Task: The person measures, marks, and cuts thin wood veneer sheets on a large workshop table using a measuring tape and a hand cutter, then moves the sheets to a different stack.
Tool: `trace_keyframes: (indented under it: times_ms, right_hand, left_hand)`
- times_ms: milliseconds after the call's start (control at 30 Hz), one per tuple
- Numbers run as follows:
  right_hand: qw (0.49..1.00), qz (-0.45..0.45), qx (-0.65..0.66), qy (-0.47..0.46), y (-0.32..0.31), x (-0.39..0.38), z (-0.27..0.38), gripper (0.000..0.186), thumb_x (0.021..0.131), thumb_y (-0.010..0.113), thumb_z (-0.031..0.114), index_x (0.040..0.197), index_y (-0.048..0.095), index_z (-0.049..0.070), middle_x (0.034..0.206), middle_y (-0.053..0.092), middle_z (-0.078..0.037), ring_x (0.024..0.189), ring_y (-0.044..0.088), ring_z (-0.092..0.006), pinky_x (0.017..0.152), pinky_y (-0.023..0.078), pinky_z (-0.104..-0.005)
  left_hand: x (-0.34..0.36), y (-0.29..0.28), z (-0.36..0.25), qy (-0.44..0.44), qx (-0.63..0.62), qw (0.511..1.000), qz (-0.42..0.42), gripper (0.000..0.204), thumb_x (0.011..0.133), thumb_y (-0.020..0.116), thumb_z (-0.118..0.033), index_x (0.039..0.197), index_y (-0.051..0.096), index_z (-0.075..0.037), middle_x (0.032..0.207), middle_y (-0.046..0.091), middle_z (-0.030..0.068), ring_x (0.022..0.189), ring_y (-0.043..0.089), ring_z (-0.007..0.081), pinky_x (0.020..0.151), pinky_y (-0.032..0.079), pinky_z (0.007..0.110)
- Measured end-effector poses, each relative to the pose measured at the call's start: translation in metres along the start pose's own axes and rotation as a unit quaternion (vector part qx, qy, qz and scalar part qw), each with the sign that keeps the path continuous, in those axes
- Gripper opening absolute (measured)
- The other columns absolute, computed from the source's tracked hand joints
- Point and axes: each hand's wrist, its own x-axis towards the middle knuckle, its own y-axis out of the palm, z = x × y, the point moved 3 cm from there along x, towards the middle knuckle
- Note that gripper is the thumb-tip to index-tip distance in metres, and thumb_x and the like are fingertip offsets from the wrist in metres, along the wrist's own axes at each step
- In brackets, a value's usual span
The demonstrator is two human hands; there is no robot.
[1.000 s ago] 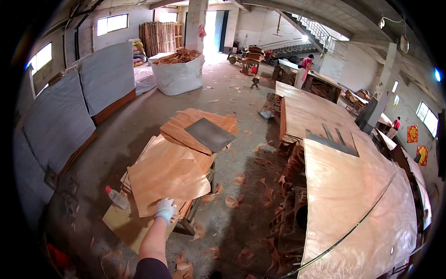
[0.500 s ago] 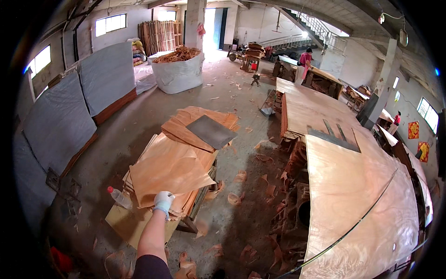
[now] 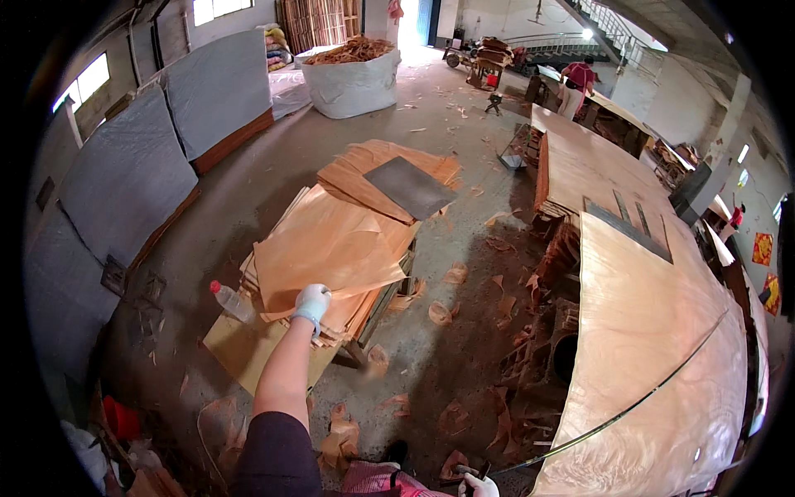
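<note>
My left hand, in a white glove, is closed on the near edge of a thin tan wood veneer sheet. That sheet lies on top of a stack of veneer, its near edge slightly raised. My right hand, also gloved, shows only in part at the bottom edge. Its fingers are curled around a small, dark-ended object too small to name. Across the far part of the stack rests a dark grey rectangular plate. A clear bottle with a red cap lies tilted beside the stack's left side.
To the right stands a long table-high pile of large veneer sheets, with a thin dark rod across it. Veneer scraps litter the floor. Grey-covered stacks line the left. A white sack of scraps and a co-worker are farther off.
The view has tilted downward, so the stack appears higher and farther right. My right hand has come into view at the bottom edge. My left hand still holds the sheet.
</note>
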Motion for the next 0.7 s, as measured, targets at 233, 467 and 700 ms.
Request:
trace_keyframes:
  times_ms: [233, 467, 700]
  right_hand:
    - [1.000, 0.010, -0.013, 0.009, -0.003, 0.005, 0.000, 0.039, 0.097, 0.049, 0.025, 0.129, 0.057, 0.004, 0.058, 0.052, -0.001, 0.050, 0.046, -0.0115, 0.048, 0.036, -0.0254]
    - [1.000, 0.000, 0.013, -0.007, -0.019, 0.001, -0.002, 0.029, 0.096, 0.050, 0.025, 0.113, 0.062, 0.004, 0.058, 0.053, -0.002, 0.048, 0.046, -0.0124, 0.047, 0.036, -0.0266]
    - [0.998, 0.015, 0.047, -0.027, -0.036, -0.014, -0.004, 0.033, 0.097, 0.050, 0.021, 0.122, 0.058, 0.002, 0.059, 0.050, -0.001, 0.048, 0.045, -0.0113, 0.046, 0.034, -0.0249]
  left_hand:
    - [0.028, -0.035, 0.021, -0.020, 0.138, 0.973, -0.185, 0.019, 0.088, 0.055, -0.025, 0.093, 0.070, -0.013, 0.091, 0.070, 0.0148, 0.092, 0.066, 0.0303, 0.111, 0.026, 0.049]
    - [0.024, -0.176, -0.120, 0.174, 0.167, 0.862, -0.445, 0.013, 0.089, 0.056, -0.018, 0.090, 0.068, -0.012, 0.085, 0.067, 0.0089, 0.107, 0.059, 0.0249, 0.116, 0.016, 0.052]
    - [-0.065, -0.241, -0.266, 0.357, 0.161, 0.765, -0.512, 0.011, 0.087, 0.060, -0.019, 0.090, 0.068, -0.011, 0.083, 0.066, 0.0055, 0.109, 0.058, 0.0217, 0.116, 0.018, 0.054]
